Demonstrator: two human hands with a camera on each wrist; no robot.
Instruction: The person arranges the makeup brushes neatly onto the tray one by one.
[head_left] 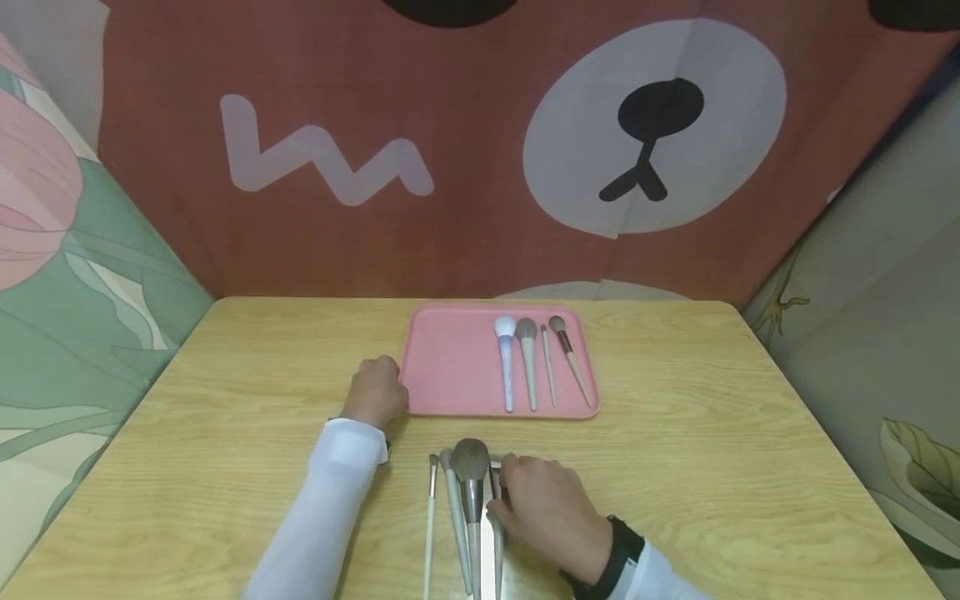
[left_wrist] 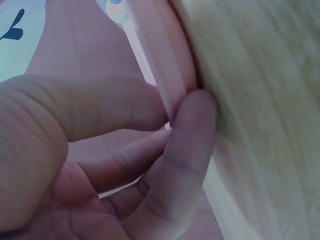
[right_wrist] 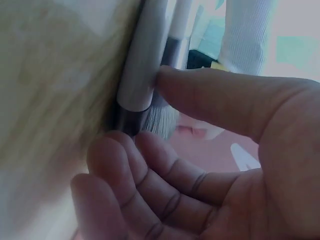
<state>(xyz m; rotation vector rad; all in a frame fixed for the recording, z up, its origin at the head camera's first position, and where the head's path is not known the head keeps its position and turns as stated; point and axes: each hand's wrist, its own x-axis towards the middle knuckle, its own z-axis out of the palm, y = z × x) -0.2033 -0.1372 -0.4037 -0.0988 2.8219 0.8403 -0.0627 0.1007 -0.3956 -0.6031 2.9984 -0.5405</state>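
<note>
My left hand (head_left: 375, 392) is at the left end of a pink tray (head_left: 450, 358). In the left wrist view its thumb and fingers pinch the tray's rim (left_wrist: 167, 65). My right hand (head_left: 551, 508) holds the rightmost makeup brush (head_left: 498, 546) of a group lying on the table before the tray. Its thumb lies against the pale handle (right_wrist: 142, 60), with curled fingers around the dark ferrule; the brush's bristles are hidden. Left of it lie a large fluffy brush (head_left: 471, 462), a slimmer brush (head_left: 457, 521) and a thin brush (head_left: 430, 525).
Several brushes lie side by side on the tray's right half, among them a white-tipped blue brush (head_left: 506, 358) and a dark-ferruled brush (head_left: 570, 358). The wooden table (head_left: 712, 467) ends at a back wall covered by a bear-print cloth (head_left: 480, 242).
</note>
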